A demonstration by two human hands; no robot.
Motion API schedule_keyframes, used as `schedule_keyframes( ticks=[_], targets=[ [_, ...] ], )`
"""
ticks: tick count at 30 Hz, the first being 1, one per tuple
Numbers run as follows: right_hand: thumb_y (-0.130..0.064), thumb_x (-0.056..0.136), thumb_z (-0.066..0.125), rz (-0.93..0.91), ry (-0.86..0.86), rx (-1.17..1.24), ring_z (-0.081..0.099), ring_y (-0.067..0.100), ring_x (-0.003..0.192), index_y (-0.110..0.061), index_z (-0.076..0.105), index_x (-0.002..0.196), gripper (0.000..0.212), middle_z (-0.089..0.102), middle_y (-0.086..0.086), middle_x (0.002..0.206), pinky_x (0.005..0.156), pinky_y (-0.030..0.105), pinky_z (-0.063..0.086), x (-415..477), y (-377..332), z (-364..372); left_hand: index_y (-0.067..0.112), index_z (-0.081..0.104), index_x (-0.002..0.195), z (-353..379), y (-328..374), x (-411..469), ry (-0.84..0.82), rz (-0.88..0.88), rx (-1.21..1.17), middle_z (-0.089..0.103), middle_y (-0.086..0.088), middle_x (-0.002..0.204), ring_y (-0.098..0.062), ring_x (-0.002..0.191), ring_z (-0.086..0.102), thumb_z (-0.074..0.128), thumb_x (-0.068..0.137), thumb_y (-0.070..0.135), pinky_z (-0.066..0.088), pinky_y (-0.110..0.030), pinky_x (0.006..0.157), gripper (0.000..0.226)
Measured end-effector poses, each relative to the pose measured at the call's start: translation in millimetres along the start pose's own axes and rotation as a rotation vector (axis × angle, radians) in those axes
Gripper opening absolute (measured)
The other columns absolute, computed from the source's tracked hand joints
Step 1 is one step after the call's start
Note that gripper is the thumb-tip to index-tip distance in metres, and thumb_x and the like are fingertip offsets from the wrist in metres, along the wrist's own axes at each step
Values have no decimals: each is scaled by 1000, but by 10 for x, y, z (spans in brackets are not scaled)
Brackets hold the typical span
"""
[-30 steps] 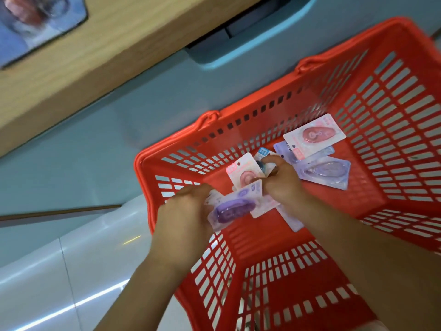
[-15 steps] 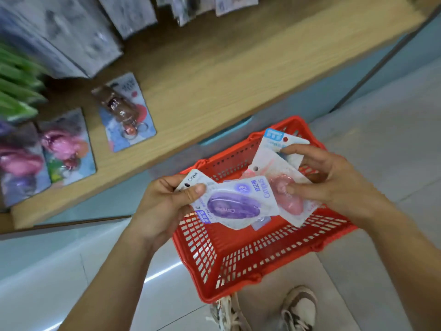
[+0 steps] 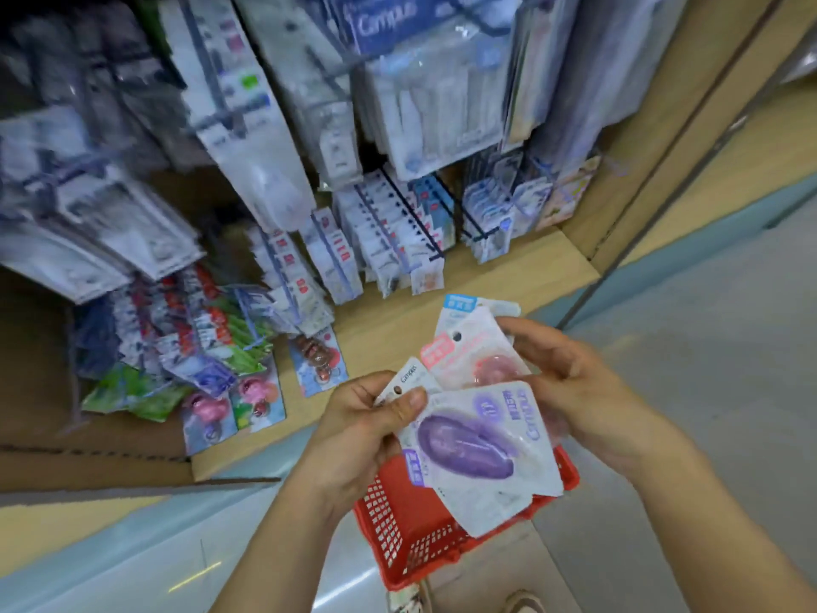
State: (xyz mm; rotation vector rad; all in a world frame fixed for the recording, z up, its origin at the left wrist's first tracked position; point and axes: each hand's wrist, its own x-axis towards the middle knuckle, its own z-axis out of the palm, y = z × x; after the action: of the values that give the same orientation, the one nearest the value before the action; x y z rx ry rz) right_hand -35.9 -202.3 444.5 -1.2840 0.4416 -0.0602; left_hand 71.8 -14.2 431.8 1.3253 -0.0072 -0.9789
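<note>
A flat purple-blistered plastic card pack (image 3: 479, 449) is pinched under the thumb of the left hand (image 3: 353, 440), above a red perforated plastic basket (image 3: 406, 528); a pink-blistered card pack (image 3: 468, 351) just behind it is gripped by the curled fingers of the right hand (image 3: 588, 391)

— Where do we have the packets?
— Lower centre of the frame. Our left hand (image 3: 367, 435) pinches the front packet (image 3: 482, 453) at its left edge. Our right hand (image 3: 588, 391) holds the rear packet (image 3: 468, 347), which sits just above and is partly overlapped.
— And the basket (image 3: 398, 524)?
— Beneath both hands, partly behind the front packet. The shelf board (image 3: 486, 276) lies above them, and the hanging packs (image 3: 389, 223) fill the upper left.
</note>
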Motion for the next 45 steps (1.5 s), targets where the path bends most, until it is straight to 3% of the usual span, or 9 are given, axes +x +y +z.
schedule_keyframes(
  ticks=[8, 13, 16, 22, 27, 31, 37, 40, 45],
  targets=[
    [10, 91, 51, 21, 73, 128, 61, 10, 51, -17, 61, 108, 34, 73, 6, 76, 43, 15, 42, -590, -1484, 565, 7, 78, 78, 550, 1359, -938, 100, 134, 65, 72, -17, 78, -22, 58, 63, 69, 69, 11, 52, -29, 55, 13],
    [-31, 98, 52, 21, 85, 201, 67, 23, 95, -19, 65, 119, 28, 73, 13, 109, 86, 38, 48, -838, -2138, 865, -5, 71, 90, 792, 1973, -1369, 203, 214, 86, 72, -15, 72, -18, 51, 64, 67, 84, -4, 49, -24, 45, 8],
    [-67, 78, 66, 13, -26, 224, 60, 37, 119, -17, 59, 130, 73, 65, 18, 126, 105, 58, 41, -933, -2452, 996, 6, 76, 81, 883, 2251, -1572, 235, 292, 185, 74, -13, 74, -20, 56, 65, 70, 83, 1, 50, -28, 53, 7],
    [5, 68, 76, -160, -221, 88, 60, 42, 114, -9, 60, 127, 62, 64, 25, 124, 101, 54, 44, -1057, -2994, 1196, 6, 75, 75, 932, 2839, -1891, 278, 420, 275, 72, -13, 68, -20, 56, 60, 72, 83, 0, 47, -36, 61, 10],
    [5, 69, 76, -243, -231, 6, 68, 29, 98, -13, 70, 111, 47, 71, 20, 112, 85, 42, 56, -1114, -3304, 1343, -6, 71, 78, 963, 3236, -2135, 190, 385, 115, 67, -22, 72, -25, 55, 60, 72, 77, -3, 49, -30, 52, 3],
    [-4, 62, 83, -329, -237, -8, 70, 22, 91, -21, 73, 104, 46, 74, 13, 106, 74, 33, 56, -1171, -3457, 1345, -17, 64, 100, 1017, 3450, -2261, 100, 367, -12, 69, -34, 91, -36, 72, 65, 76, 56, 1, 51, -40, 67, 48],
    [-5, 47, 92, -456, -214, 52, 71, 21, 81, -23, 76, 93, 52, 75, 11, 96, 66, 31, 57, -1191, -3698, 1255, -11, 68, 76, 1277, 3682, -2373, 141, 443, -33, 63, -24, 77, -31, 68, 59, 65, 74, -7, 44, -40, 68, 5],
    [-25, 35, 101, -465, -215, 90, 71, 30, 86, -17, 72, 102, 74, 73, 19, 102, 67, 36, 59, -1182, -3776, 1118, 3, 67, 63, 1360, 3777, -2376, 160, 475, -27, 65, -19, 71, -25, 59, 60, 65, 75, -4, 41, -32, 60, 14],
    [-11, 41, 91, -445, -216, 205, 71, 33, 86, -3, 65, 112, 76, 70, 25, 107, 65, 36, 59, -1128, -3911, 871, 2, 69, 70, 1562, 3880, -2412, 202, 504, -62, 69, -18, 74, -24, 58, 62, 66, 77, 1, 43, -30, 57, 8]
  ],
)
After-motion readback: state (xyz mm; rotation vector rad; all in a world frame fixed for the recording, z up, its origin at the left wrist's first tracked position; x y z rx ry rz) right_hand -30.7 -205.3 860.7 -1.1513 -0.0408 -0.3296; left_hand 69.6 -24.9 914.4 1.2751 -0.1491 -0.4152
